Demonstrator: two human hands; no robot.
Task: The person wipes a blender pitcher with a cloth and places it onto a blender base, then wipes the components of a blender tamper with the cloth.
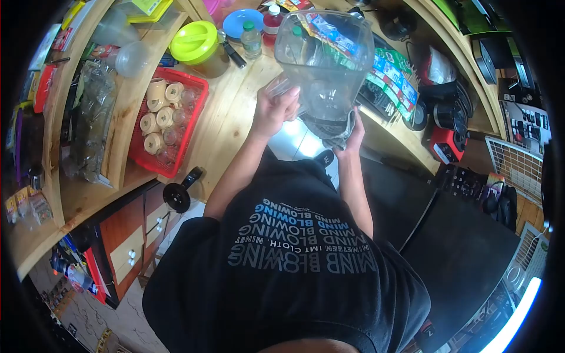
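Note:
A large clear jug (322, 76) with a wide mouth is held up in front of my chest, tilted so that its mouth points away from me. My left hand (274, 112) is closed round the jug's handle. At the jug's base, my right hand (354, 134) grips a grey cloth (331, 133) pressed against the outside. Part of the right hand's fingers is hidden behind the cloth and jug.
A red basket (200, 109) of cream-topped jars stands on the wooden counter (226, 97) at left. Behind it are a lime-lidded container (194, 42), a green-capped bottle (251, 41) and a blue plate (242, 22). Sachet strips (394, 82) hang at right, near a red appliance (447, 145).

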